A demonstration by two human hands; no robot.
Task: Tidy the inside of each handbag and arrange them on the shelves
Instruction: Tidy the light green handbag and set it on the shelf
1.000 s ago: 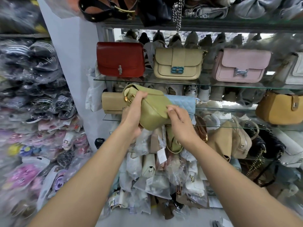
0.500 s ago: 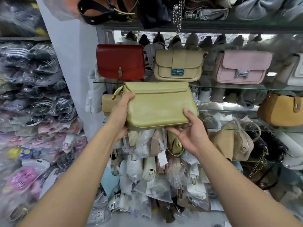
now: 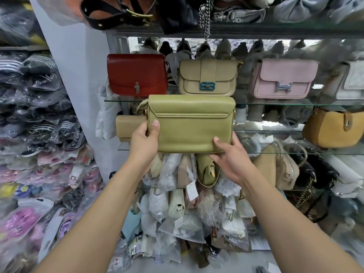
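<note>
Up at the clear glass shelf [image 3: 275, 104], the soft olive-green leather flap handbag [image 3: 192, 125] hangs in front, held level. The left hand [image 3: 142, 143] grips its side; the right hand [image 3: 230, 160] grips its bottom corner. Best slide it in slowly, standing straight.

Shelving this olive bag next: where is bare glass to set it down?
The middle glass shelf looks bare between the olive-green leather flap bag and the mustard rounded bag. Above, the red leather bag, beige flap bag and pink flap bag leave narrow gaps; below is crammed.
</note>
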